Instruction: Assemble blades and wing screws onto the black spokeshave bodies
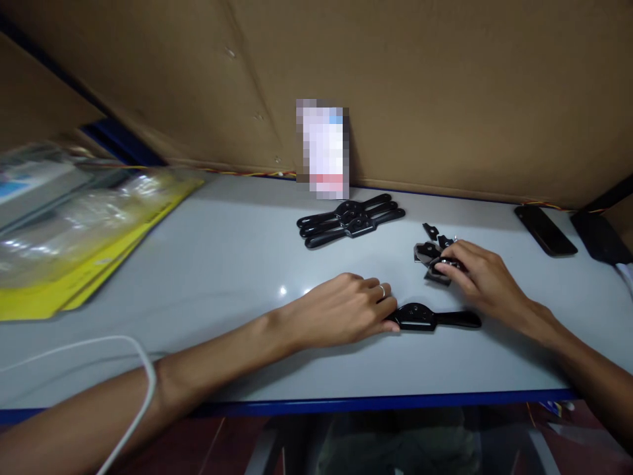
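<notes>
My left hand [346, 309] rests on the white table [222, 264], fingers curled over the left end of a long black plastic part [430, 318] with a round hub. My right hand [477, 274] lies just behind it, fingertips pinched on a small black piece in a heap of small black pieces [430, 254]. Further back lies a pile of several long black parts [351, 220] like the one under my left hand.
Clear bags on yellow cards [74, 244] are stacked at the left. A blurred white card [324, 148] leans on the cardboard wall behind. A dark phone [544, 229] and another black object [601, 237] lie at the right. A white cable [133, 369] crosses my left forearm.
</notes>
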Available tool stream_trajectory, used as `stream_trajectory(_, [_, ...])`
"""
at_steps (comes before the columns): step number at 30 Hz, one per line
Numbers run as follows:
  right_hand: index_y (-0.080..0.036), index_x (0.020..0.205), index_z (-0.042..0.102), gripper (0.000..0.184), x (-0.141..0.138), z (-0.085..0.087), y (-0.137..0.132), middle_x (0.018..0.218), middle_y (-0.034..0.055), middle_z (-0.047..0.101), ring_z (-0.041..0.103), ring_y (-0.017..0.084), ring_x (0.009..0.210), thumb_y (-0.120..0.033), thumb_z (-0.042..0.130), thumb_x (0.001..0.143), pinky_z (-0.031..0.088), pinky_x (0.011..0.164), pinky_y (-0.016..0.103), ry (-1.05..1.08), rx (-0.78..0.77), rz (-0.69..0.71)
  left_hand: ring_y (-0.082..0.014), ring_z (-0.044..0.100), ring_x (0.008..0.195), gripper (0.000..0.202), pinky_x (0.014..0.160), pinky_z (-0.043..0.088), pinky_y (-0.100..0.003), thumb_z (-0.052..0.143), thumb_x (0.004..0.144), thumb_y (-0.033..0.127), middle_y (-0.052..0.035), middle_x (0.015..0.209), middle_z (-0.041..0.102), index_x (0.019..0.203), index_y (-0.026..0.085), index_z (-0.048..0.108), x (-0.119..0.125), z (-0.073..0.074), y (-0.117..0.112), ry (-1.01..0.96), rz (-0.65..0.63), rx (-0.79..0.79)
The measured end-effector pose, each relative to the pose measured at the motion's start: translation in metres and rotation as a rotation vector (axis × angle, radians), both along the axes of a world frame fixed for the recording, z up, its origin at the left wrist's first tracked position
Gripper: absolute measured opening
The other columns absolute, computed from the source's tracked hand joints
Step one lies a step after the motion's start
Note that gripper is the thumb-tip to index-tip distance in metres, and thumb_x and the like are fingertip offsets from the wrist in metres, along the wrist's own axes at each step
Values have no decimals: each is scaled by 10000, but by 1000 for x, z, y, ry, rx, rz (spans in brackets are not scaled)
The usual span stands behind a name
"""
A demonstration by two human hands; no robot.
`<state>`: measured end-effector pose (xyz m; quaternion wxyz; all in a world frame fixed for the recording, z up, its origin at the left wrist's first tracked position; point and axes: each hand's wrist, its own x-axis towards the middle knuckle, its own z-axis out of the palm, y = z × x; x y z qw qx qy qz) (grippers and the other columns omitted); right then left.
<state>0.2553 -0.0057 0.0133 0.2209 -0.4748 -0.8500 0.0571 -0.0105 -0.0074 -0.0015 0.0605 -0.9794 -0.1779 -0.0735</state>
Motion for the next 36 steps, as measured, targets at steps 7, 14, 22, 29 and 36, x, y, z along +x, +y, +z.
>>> stream_trajectory(7, [-197, 945, 702, 231, 19, -15, 21, 906, 68, 649, 593, 221, 841, -363, 545, 984, 439, 707, 351, -105, 113, -72, -159, 569, 601, 473, 516, 324, -333, 267, 1070, 443, -22, 765, 630, 836, 170, 573, 1, 0, 0, 3, -4, 24])
stream_trajectory(14, [-200, 870, 605, 152, 23, -12, 28, 825, 42, 647, 553, 183, 708, -327, 581, 950, 410, 657, 330, 44, 37, -144, -159, 585, 622, 445, 517, 301, -330, 294, 1066, 453, -21, 783, 631, 848, 172, 562, 1, 0, 0, 34, 1, 38])
stream_trajectory(22, [-219, 810, 509, 179, 30, -17, 37, 822, 47, 639, 546, 207, 741, -319, 511, 959, 362, 654, 325, -20, 57, -251, -167, 582, 615, 481, 514, 292, -328, 245, 1067, 468, -22, 776, 635, 843, 176, 554, 1, -2, 1, 1, -5, 32])
stream_trajectory(29, [-222, 763, 558, 247, 35, -20, 45, 831, 74, 653, 556, 233, 808, -345, 468, 957, 375, 697, 343, -89, 89, -281, -153, 562, 608, 461, 512, 271, -327, 291, 1065, 468, -32, 773, 643, 852, 173, 575, 0, -5, 4, 2, -1, 20])
stream_trajectory(36, [-216, 555, 460, 380, 28, 9, 33, 656, 78, 609, 504, 197, 641, -310, 431, 922, 291, 596, 328, -118, 242, -419, -159, 572, 614, 432, 503, 240, -322, 370, 1045, 491, -48, 787, 665, 866, 173, 601, 4, -6, 6, 20, 35, -35])
